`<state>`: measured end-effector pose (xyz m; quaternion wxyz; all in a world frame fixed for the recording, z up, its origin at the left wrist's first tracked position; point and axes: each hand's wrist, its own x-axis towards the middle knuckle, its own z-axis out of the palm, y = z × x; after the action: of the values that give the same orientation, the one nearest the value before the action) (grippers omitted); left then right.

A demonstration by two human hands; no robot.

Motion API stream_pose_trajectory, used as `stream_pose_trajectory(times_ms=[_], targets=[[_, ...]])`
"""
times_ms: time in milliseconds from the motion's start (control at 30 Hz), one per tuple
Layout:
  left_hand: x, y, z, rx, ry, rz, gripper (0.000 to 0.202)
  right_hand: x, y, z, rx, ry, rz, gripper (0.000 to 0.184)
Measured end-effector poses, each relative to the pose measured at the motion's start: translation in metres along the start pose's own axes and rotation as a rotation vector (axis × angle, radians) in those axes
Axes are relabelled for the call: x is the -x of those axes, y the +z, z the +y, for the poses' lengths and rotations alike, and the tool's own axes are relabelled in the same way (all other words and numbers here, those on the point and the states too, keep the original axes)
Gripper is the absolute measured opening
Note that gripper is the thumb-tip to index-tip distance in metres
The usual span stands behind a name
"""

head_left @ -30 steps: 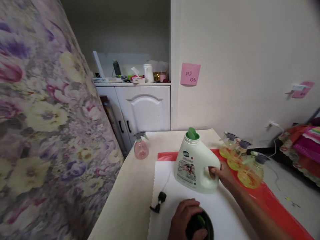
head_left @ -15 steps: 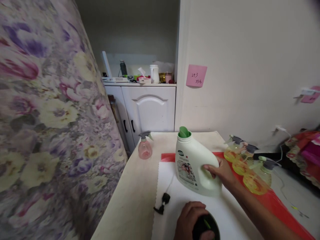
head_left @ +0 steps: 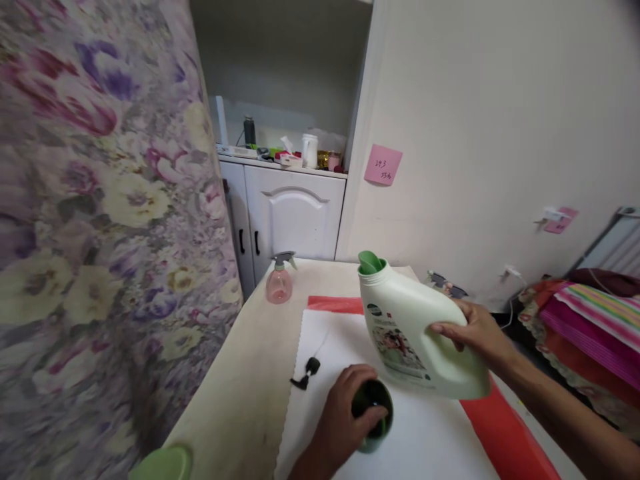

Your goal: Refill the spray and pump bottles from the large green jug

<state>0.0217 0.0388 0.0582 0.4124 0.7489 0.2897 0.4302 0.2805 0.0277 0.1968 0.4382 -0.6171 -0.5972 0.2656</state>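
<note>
My right hand [head_left: 477, 330] grips the handle of a pale green detergent jug [head_left: 410, 293], which is tilted with its uncapped neck up and to the left. A green spout piece [head_left: 370, 262] shows in the jug's mouth. Lower down, my left hand [head_left: 343, 410] is wrapped around a dark green, round, open-topped container [head_left: 374, 441], its thumb over the rim. What is inside the container is too dark to make out. The jug's mouth is above and apart from it. Left of my left hand, a black pump head [head_left: 306, 373] with a thin tube lies on a white sheet [head_left: 325, 333].
A pink spray bottle [head_left: 279, 283] stands at the table's far left. Near the front left is a light green cap [head_left: 163, 463]. Red material [head_left: 505, 433] lies under the sheet. Spray-bottle tops [head_left: 445, 283] show behind the jug. A flowered curtain [head_left: 110, 233] hangs at left.
The jug has been lifted and tilted further toward the left. My left hand has moved up and left with the dark green container. The view has turned right, and the light green cap has come into sight.
</note>
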Motion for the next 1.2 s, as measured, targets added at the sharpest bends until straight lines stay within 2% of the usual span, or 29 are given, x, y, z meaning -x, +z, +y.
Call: stream_pose_trajectory(times_ms=[200, 333, 467, 600, 767, 900, 1200], targets=[[0.003, -0.006, 0.002, 0.025, -0.007, 0.023, 0.036, 0.057, -0.047, -0.015, 0.252, 0.091, -0.142, 0.035], [0.005, -0.011, 0.006, 0.024, -0.036, 0.026, 0.036, 0.085, -0.061, -0.02, 0.323, 0.139, -0.204, 0.035], [0.007, -0.013, 0.01, 0.034, -0.078, 0.029, 0.038, 0.1, -0.069, -0.025, 0.48, 0.076, -0.246, 0.034], [0.008, -0.015, 0.014, 0.02, -0.13, 0.045, 0.04, 0.105, -0.075, -0.031, 0.663, -0.033, -0.262, 0.039], [0.004, -0.015, 0.018, -0.003, -0.125, 0.041, 0.045, 0.102, -0.076, -0.035, 0.665, -0.11, -0.359, 0.059], [0.0, -0.012, 0.019, 0.008, -0.126, 0.035, 0.048, 0.098, -0.073, -0.04, 0.699, -0.116, -0.452, 0.058], [-0.008, -0.005, 0.027, 0.045, -0.111, -0.006, 0.047, 0.091, -0.066, -0.046, 0.792, -0.143, -0.483, 0.058]])
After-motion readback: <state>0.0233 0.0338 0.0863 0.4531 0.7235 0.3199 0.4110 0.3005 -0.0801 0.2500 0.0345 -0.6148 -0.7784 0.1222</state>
